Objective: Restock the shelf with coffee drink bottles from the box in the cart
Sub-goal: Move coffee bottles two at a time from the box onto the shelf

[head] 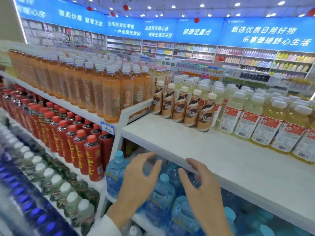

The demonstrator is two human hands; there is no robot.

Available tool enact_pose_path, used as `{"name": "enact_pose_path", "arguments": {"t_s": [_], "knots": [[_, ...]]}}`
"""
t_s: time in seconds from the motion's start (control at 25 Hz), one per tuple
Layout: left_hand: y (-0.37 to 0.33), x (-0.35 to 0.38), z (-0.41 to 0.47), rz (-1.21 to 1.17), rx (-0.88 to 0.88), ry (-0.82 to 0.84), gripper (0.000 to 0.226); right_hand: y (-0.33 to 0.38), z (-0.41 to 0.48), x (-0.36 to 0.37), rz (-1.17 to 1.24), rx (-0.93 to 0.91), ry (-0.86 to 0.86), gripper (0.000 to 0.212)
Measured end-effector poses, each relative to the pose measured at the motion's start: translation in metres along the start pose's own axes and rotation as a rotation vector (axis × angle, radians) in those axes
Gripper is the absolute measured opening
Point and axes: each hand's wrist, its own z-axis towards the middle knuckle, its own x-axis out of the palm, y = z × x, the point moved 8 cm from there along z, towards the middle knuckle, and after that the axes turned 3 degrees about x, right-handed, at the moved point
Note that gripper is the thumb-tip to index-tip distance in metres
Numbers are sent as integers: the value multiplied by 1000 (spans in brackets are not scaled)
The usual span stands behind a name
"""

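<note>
Nearest the camera, both hands are hovering in front of the white shelf board (204, 150), just at its front edge. The left hand (138, 181) is reaching up out of a white sleeve (105, 225) with its fingers loosely curved, grasping nothing. The right hand (202, 189) is likewise released and empty, its thumb and fingers spread apart; its forefinger is lying against the board's front edge, though whether it is actually touching cannot be told.

Under the board, behind the hands, large blue water bottles (163, 193) are standing packed together. To the left, on lower shelves, clear bottles with white caps (73, 198) are standing in rows, and above them red bottles with red caps (92, 159) are filling the next level.

Past the hands the board is lying bare from its front edge inward. Toward its back edge, near the left end, the coffee drink bottles (182, 106) are standing upright: five brown and cream bottles with cream caps, side by side in one row roughly parallel to the front edge. Just beside them on the right, pale yellow bottles with red and white labels (255, 120) are crowding the board's right part.

On the higher shelf to the left, orange bottles with white caps (110, 96) are standing in deep rows, with a blue price tag (107, 127) hanging on that shelf's front edge.

Far off, wall shelves of goods are running beneath blue banners (196, 31) with white lettering.
</note>
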Motion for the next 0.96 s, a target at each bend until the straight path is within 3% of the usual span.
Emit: {"name": "enact_pose_path", "arguments": {"t_s": [0.24, 0.4, 0.56, 0.72, 0.88, 0.96], "knots": [[92, -86, -116, 133, -279, -144, 28, -10, -69, 116, 95, -26, 283, 28], [167, -145, -202, 228, -596, -172, 34, -42, -113, 215, -4, 47, 529, 27], [229, -196, -283, 224, -828, -298, 28, -57, -161, 303, -142, 109, 899, 49], [294, -234, -353, 231, -1080, -301, 45, -73, -190, 367, -213, 236, 937, 26], [359, -251, -411, 181, -1300, -277, 47, -97, -230, 434, -377, 268, 1137, 48], [399, -257, -445, 104, -1488, -298, 56, -100, -245, 456, -438, 273, 1209, 44]]}}
